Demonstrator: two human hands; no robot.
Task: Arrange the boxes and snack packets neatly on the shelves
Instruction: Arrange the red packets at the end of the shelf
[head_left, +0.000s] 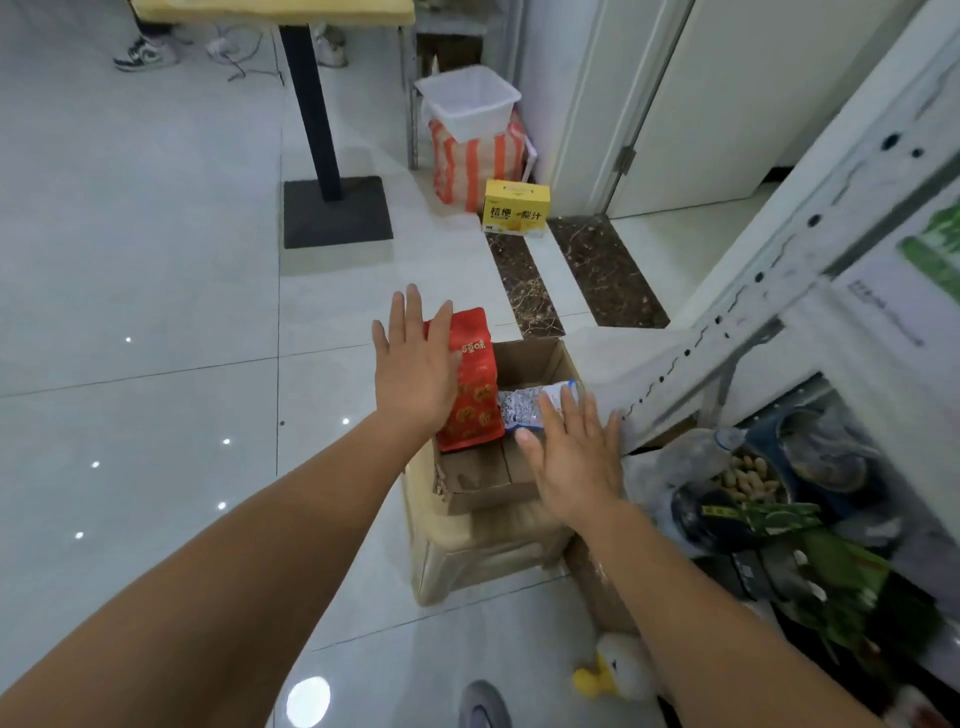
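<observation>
- cardboard box (530, 358) stands open on the floor, its right edge near the shelf frame (727, 332).
- red packet (470, 384) stands upright at the box's left edge, with the left hand (415, 369) flat against it, fingers straight.
- right hand (576, 457), fingers straight, lies over the white packet (522, 408) in the box.
- open tiles (156, 312) spread to the left.

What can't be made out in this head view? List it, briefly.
Head view, the only one:
- red packet: left side is behind the left hand.
- white and blue packet: near end is under the right hand; print too small to read.
- cardboard box: bottom hidden by both packets.
- shelf goods: blurred, cut off by the right edge.
- Whether either hand touches its packet: cannot tell.
</observation>
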